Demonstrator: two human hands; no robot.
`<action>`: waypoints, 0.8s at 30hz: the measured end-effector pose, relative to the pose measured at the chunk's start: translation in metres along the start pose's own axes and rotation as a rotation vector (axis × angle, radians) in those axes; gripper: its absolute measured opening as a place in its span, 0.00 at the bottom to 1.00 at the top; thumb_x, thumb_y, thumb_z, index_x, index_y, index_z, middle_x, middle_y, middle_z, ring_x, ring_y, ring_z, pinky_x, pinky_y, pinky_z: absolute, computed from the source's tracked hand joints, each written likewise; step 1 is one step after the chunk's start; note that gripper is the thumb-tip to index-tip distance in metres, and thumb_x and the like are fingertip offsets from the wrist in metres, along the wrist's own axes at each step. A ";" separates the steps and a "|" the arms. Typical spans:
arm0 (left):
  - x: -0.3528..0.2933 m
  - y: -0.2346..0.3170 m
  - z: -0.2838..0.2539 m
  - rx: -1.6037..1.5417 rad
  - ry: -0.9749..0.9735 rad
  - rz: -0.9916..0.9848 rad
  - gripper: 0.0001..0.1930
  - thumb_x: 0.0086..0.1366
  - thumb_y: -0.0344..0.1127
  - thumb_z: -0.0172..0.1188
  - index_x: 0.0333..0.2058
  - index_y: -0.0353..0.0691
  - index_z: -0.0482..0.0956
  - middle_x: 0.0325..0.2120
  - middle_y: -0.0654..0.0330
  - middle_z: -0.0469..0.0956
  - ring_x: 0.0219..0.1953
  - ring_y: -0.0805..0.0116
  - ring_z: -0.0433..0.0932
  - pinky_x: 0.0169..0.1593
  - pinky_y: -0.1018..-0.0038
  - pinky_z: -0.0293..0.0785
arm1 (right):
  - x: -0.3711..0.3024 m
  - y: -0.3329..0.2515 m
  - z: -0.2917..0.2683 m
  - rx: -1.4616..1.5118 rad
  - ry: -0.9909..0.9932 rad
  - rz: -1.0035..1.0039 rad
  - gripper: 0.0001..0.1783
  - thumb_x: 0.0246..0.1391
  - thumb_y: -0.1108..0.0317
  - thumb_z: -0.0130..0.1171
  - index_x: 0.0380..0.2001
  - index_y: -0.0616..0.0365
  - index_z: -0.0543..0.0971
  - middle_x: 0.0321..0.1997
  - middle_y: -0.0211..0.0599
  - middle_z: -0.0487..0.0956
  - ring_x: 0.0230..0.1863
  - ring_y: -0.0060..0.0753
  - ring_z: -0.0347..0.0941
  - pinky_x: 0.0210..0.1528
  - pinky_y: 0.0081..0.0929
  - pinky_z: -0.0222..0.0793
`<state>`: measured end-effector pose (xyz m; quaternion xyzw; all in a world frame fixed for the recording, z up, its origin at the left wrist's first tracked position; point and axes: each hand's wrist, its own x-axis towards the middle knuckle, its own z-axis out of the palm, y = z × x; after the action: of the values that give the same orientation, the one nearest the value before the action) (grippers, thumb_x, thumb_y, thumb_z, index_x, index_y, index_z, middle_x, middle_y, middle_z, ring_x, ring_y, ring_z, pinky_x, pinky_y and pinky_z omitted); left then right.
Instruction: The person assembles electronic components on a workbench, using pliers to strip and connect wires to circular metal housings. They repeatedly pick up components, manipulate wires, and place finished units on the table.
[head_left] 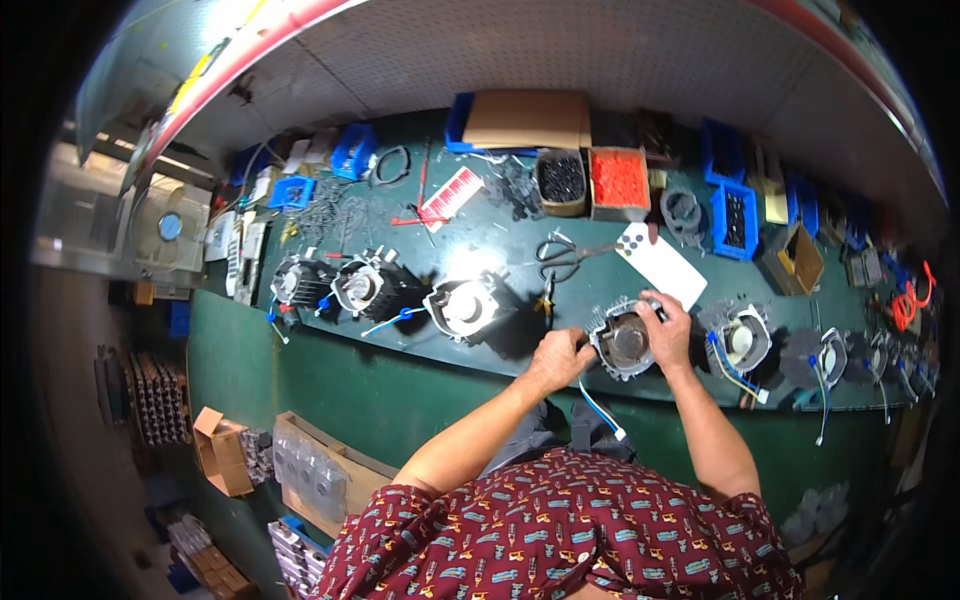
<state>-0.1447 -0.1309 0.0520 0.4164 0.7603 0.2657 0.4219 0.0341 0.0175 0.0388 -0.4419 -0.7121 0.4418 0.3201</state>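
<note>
A round, finned metal motor housing (626,345) with a dark round middle sits at the front edge of the bench in front of me. My left hand (560,361) is closed at its left rim, fingertips pressed together near where a blue-and-white cable (601,410) with a white plug hangs down. Whether those fingers also pinch the cable is hidden. My right hand (667,330) grips the housing's right rim, thumb over the top and fingers behind. Right of it stands another motor housing (740,340) with its own cable. To the left is a brightly lit housing (468,306).
More housings (360,288) line the bench edge on both sides. Beyond my hands lie scissors (562,258), pliers (545,300) and a white sheet (662,264). Farther back stand boxes of black parts (561,180) and red parts (619,180), and a blue bin (735,222).
</note>
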 end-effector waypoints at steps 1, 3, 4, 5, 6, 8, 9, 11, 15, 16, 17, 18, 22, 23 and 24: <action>-0.001 -0.004 0.000 0.043 -0.011 -0.025 0.19 0.61 0.45 0.62 0.39 0.33 0.84 0.32 0.39 0.83 0.38 0.37 0.83 0.45 0.52 0.80 | -0.002 0.000 0.003 -0.001 0.000 -0.011 0.14 0.53 0.66 0.71 0.42 0.63 0.86 0.43 0.45 0.85 0.49 0.42 0.80 0.56 0.35 0.73; -0.015 0.005 -0.007 0.050 -0.005 -0.052 0.17 0.61 0.42 0.60 0.38 0.31 0.82 0.31 0.36 0.81 0.38 0.36 0.81 0.45 0.53 0.79 | -0.007 -0.002 0.006 0.013 -0.022 -0.032 0.15 0.54 0.66 0.71 0.42 0.63 0.86 0.43 0.45 0.85 0.48 0.42 0.80 0.56 0.35 0.73; -0.015 -0.006 -0.004 0.088 0.012 -0.028 0.17 0.61 0.42 0.59 0.38 0.31 0.82 0.30 0.40 0.82 0.35 0.42 0.84 0.41 0.55 0.81 | -0.009 -0.005 0.009 0.008 -0.014 -0.036 0.15 0.54 0.66 0.71 0.42 0.63 0.86 0.43 0.44 0.85 0.48 0.42 0.80 0.56 0.35 0.73; -0.015 -0.003 -0.005 -0.041 -0.053 -0.118 0.17 0.61 0.42 0.59 0.37 0.31 0.82 0.29 0.43 0.82 0.34 0.46 0.84 0.39 0.56 0.81 | -0.010 -0.004 0.008 -0.004 -0.016 -0.042 0.15 0.54 0.66 0.71 0.42 0.63 0.86 0.43 0.43 0.86 0.49 0.42 0.80 0.56 0.35 0.73; -0.016 -0.001 -0.006 -0.169 -0.120 -0.206 0.17 0.62 0.42 0.58 0.37 0.31 0.82 0.28 0.46 0.82 0.32 0.50 0.84 0.37 0.57 0.82 | -0.012 -0.003 0.007 0.003 -0.007 -0.056 0.14 0.54 0.66 0.71 0.41 0.63 0.86 0.42 0.43 0.86 0.49 0.42 0.80 0.56 0.35 0.73; -0.015 0.011 -0.007 -0.295 -0.203 -0.275 0.17 0.62 0.43 0.57 0.35 0.30 0.81 0.26 0.56 0.78 0.29 0.64 0.80 0.32 0.62 0.83 | -0.013 0.002 0.001 0.016 0.024 -0.067 0.14 0.54 0.65 0.71 0.41 0.62 0.86 0.42 0.43 0.86 0.48 0.42 0.80 0.55 0.35 0.73; -0.015 0.011 -0.007 -0.273 -0.200 -0.252 0.17 0.62 0.43 0.57 0.34 0.30 0.81 0.26 0.56 0.78 0.29 0.64 0.80 0.32 0.62 0.83 | -0.011 0.006 0.001 0.046 0.016 -0.050 0.15 0.53 0.65 0.72 0.41 0.62 0.86 0.42 0.43 0.86 0.48 0.42 0.80 0.54 0.35 0.74; -0.014 0.004 -0.007 -0.227 -0.220 -0.189 0.17 0.62 0.42 0.57 0.34 0.30 0.81 0.25 0.56 0.78 0.28 0.63 0.80 0.31 0.62 0.82 | -0.013 0.012 0.001 0.086 0.024 -0.009 0.15 0.52 0.63 0.72 0.41 0.62 0.87 0.42 0.43 0.86 0.47 0.42 0.80 0.53 0.35 0.74; -0.006 -0.008 0.002 0.230 -0.082 -0.053 0.16 0.60 0.41 0.61 0.34 0.30 0.82 0.28 0.46 0.83 0.30 0.53 0.83 0.38 0.59 0.80 | -0.012 0.006 0.001 0.062 0.022 -0.037 0.17 0.51 0.60 0.74 0.41 0.58 0.87 0.41 0.44 0.85 0.45 0.41 0.80 0.51 0.35 0.74; -0.004 -0.005 0.007 0.214 -0.006 -0.029 0.16 0.59 0.41 0.63 0.35 0.32 0.84 0.32 0.44 0.84 0.35 0.48 0.84 0.42 0.57 0.80 | -0.011 0.010 0.003 0.073 0.053 -0.024 0.17 0.51 0.59 0.73 0.41 0.58 0.88 0.40 0.44 0.85 0.45 0.41 0.80 0.51 0.35 0.74; -0.002 -0.002 0.009 0.199 0.075 -0.011 0.15 0.58 0.42 0.65 0.37 0.35 0.85 0.35 0.41 0.85 0.40 0.44 0.85 0.46 0.56 0.80 | -0.008 0.015 0.003 0.092 0.081 -0.014 0.17 0.52 0.58 0.73 0.41 0.58 0.88 0.40 0.44 0.85 0.44 0.41 0.80 0.50 0.36 0.74; -0.002 0.001 0.007 0.175 0.104 0.037 0.14 0.58 0.41 0.66 0.37 0.35 0.85 0.33 0.42 0.85 0.39 0.44 0.85 0.45 0.56 0.80 | -0.007 0.018 0.005 0.088 0.089 -0.014 0.17 0.52 0.58 0.73 0.41 0.58 0.88 0.39 0.44 0.85 0.44 0.41 0.79 0.50 0.36 0.74; -0.003 -0.001 0.013 0.043 0.183 0.140 0.13 0.59 0.36 0.67 0.36 0.29 0.84 0.26 0.45 0.82 0.30 0.54 0.83 0.37 0.62 0.78 | -0.009 0.008 -0.003 0.178 0.048 0.049 0.18 0.54 0.57 0.72 0.40 0.60 0.87 0.36 0.44 0.84 0.41 0.42 0.78 0.48 0.37 0.74; -0.003 -0.001 0.016 0.009 0.234 0.162 0.12 0.59 0.34 0.67 0.35 0.28 0.83 0.24 0.47 0.81 0.26 0.60 0.80 0.34 0.63 0.76 | -0.010 0.007 -0.002 0.151 0.083 0.010 0.18 0.55 0.57 0.72 0.40 0.60 0.87 0.36 0.44 0.84 0.40 0.43 0.78 0.47 0.37 0.74; -0.003 0.006 0.016 0.028 0.215 0.079 0.14 0.59 0.35 0.68 0.37 0.28 0.83 0.28 0.43 0.83 0.32 0.52 0.85 0.39 0.62 0.79 | -0.011 0.007 -0.001 0.084 0.144 -0.032 0.17 0.55 0.58 0.71 0.41 0.60 0.86 0.36 0.44 0.83 0.41 0.43 0.77 0.47 0.38 0.73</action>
<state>-0.1279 -0.1299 0.0501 0.4210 0.7877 0.3147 0.3213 0.0421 0.0095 0.0317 -0.4474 -0.6749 0.4332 0.3958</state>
